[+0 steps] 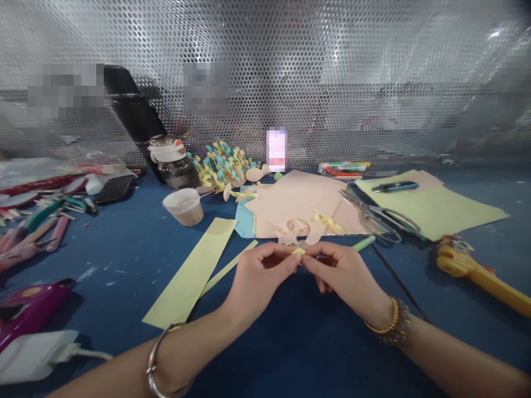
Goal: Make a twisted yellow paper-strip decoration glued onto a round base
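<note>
Both hands meet in the middle, fingertips pinching a small yellow piece of paper [298, 251]. My left hand [265, 271] is closed on its left side, and my right hand [338, 268] is closed on its right side. Left of my left hand lie a wide yellow paper strip [193, 271] and a narrow yellow strip [230, 267]. Just beyond the fingers, curled pale paper scraps [296, 228] and a crinkled yellow paper piece [327, 221] rest on peach paper sheets [296, 196]. A pale green stick-like item [365, 243] shows beyond my right hand.
Scissors [379, 218], yellow paper [456, 207] with a utility knife [395, 187], and a yellow-handled tool [481, 271] lie right. A white cup [185, 207], jar [176, 166] and colourful paper pieces [224, 163] stand back left. Pliers [29, 243] and a purple tool [35, 307] lie far left.
</note>
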The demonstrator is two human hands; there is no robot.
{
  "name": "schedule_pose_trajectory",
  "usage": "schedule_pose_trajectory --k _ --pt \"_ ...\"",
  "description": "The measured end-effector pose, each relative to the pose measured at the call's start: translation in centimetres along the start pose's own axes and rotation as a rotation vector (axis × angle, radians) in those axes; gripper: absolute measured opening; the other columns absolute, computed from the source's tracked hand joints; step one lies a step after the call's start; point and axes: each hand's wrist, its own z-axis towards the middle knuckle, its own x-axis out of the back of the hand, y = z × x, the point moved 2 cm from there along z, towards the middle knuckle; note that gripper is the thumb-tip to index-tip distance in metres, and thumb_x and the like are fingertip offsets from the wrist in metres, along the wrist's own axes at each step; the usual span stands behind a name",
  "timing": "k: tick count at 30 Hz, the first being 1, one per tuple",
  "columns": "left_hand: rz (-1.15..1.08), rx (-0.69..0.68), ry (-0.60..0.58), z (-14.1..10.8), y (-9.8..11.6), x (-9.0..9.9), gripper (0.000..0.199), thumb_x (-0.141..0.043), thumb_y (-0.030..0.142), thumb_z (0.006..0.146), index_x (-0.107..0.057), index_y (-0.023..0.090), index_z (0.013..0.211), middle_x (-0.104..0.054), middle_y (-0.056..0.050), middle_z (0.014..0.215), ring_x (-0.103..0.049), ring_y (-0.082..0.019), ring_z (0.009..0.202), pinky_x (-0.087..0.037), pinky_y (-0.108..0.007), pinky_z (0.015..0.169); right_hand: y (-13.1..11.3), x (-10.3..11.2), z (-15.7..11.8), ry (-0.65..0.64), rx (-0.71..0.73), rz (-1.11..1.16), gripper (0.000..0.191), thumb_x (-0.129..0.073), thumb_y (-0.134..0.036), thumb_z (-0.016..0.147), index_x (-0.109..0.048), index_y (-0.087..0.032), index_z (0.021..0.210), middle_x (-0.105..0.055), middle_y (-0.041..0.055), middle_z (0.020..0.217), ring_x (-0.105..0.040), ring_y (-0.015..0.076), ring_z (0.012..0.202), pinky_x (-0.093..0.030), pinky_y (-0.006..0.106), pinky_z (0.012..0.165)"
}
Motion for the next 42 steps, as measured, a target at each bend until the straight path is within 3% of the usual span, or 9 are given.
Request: schedule_pose_trajectory --k 4,11,18,24,30,42 --pt "0.006 0.005 0.025 0.12 0.17 0.05 0.012 -0.069 0.028 0.074 -0.068 0.017 0.074 -0.066 0.001 0.062 -0.061 -0.01 0.059 -0.05 -0.017 0.057 -0.11 -0.08 -0.08 -0.005 0.005 0.008 0.019 -0.062 -0.036 0.08 -0.066 -0.017 0.077 -0.05 -0.0062 0.047 -0.046 0.0039 0.038 -0.036 0.014 0.037" --pt "0.01 0.028 0.007 0.17 0.22 0.08 0.014 -0.066 0.03 0.076 -0.068 0.016 0.073 -0.065 0.001 0.06 -0.06 -0.009 0.057 -0.05 -0.017 0.057 0.02 0.09 -0.14 0.022 -0.006 0.023 0.021 -0.06 -0.037 0.082 -0.066 -0.018 0.087 -0.05 -0.0064 0.048 -0.047 0.0047 0.039 -0.037 0.015 0.039" --pt "0.027 0.035 -0.022 0.11 0.22 0.01 0.015 -0.065 0.031 0.078 -0.068 0.017 0.074 -0.067 0.001 0.062 -0.062 -0.009 0.059 -0.05 -0.017 0.058 0.21 0.14 -0.03 0.032 -0.022 0.036 0.017 -0.062 -0.034 0.08 -0.066 -0.017 0.08 -0.053 -0.0057 0.052 -0.046 0.0035 0.038 -0.035 0.015 0.038" --pt "-0.014 0.059 0.004 0.27 -0.12 0.19 0.018 -0.064 0.033 0.078 -0.069 0.016 0.076 -0.068 0.0 0.065 -0.062 -0.01 0.057 -0.051 -0.019 0.057 0.17 -0.01 0.04 0.02 -0.036 0.087 0.026 -0.057 -0.04 0.083 -0.066 -0.016 0.079 -0.056 -0.0031 0.059 -0.045 0.0033 0.037 -0.033 0.017 0.036" --pt "-0.012 0.056 0.002 0.37 -0.21 0.19 0.019 -0.065 0.035 0.077 -0.07 0.017 0.076 -0.07 -0.002 0.066 -0.063 -0.012 0.058 -0.052 -0.022 0.058 0.21 0.02 0.16 0.019 -0.049 0.052 0.022 -0.06 -0.037 0.082 -0.066 -0.017 0.077 -0.049 -0.0056 0.046 -0.044 0.0054 0.037 -0.034 0.017 0.037" --pt "0.042 0.041 -0.025 0.09 0.08 0.13 0.018 -0.063 0.033 0.079 -0.067 0.016 0.073 -0.066 0.0 0.06 -0.062 -0.011 0.057 -0.051 -0.02 0.058 0.19 0.18 -0.12 0.023 -0.018 0.025 0.017 -0.062 -0.034 0.08 -0.066 -0.018 0.076 -0.053 -0.0043 0.052 -0.046 0.0052 0.039 -0.036 0.017 0.038"
